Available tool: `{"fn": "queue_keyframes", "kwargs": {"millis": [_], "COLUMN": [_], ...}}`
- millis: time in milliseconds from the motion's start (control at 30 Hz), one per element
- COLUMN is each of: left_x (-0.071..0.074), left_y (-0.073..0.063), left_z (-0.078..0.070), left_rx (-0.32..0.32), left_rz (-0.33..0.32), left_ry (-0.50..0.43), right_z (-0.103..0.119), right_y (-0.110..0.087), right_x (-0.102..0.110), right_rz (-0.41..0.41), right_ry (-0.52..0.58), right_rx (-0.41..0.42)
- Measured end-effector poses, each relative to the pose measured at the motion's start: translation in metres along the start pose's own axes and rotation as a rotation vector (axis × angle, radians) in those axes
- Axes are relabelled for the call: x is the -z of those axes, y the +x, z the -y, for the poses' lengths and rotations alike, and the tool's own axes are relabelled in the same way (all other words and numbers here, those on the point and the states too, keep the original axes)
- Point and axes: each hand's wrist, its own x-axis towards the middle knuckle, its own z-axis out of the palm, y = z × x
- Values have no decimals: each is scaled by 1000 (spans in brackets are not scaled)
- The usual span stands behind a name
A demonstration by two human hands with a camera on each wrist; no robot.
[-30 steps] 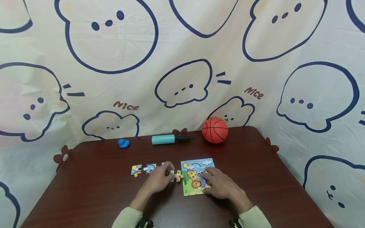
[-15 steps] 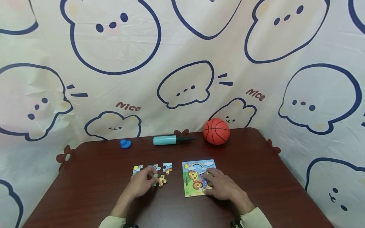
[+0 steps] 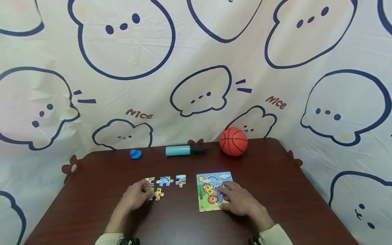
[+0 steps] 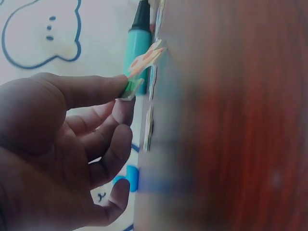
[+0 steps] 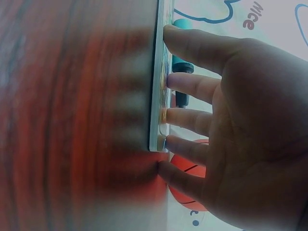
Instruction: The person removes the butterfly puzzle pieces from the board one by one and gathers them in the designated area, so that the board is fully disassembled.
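My left hand (image 3: 134, 195) pinches a green and yellow-orange jigsaw piece (image 3: 159, 194) between thumb and forefinger. In the left wrist view the jigsaw piece (image 4: 146, 58) tilts up at an angle, its lower end between the fingertips. Just beyond it, a row of loose jigsaw pieces lies on the table: a rainbow piece (image 3: 165, 181) in the middle, a sky piece (image 3: 180, 180) to its right, and one at left (image 3: 150, 180) partly behind my fingers. My right hand (image 3: 242, 199) rests spread fingertips on a picture jigsaw board (image 3: 205, 202), covering its right side.
A blue toy duck (image 3: 135, 154), a teal hand pump (image 3: 178, 150) with a black nozzle and a small red basketball (image 3: 233, 142) stand along the far edge of the brown table (image 3: 92, 194). Behind hangs a cartoon-printed cloth (image 3: 199, 51).
My left hand has carried the pinched piece leftward from the board's edge, to just in front of the loose row's left end. The right hand stays on the board.
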Motion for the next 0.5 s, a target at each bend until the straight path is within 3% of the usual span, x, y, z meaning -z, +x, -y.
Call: {"fn": "queue_keyframes", "kwargs": {"millis": [333, 500], "left_x": [10, 10], "left_y": [-1, -1], "left_z": [14, 14], "left_rx": [131, 152], "left_rz": [-3, -5], "left_ry": [23, 33], "right_z": [1, 1], "right_y": [-1, 0], "right_x": [0, 1], "right_rz": [-2, -5], "right_ry": [9, 5], "right_rx": [-6, -7]}}
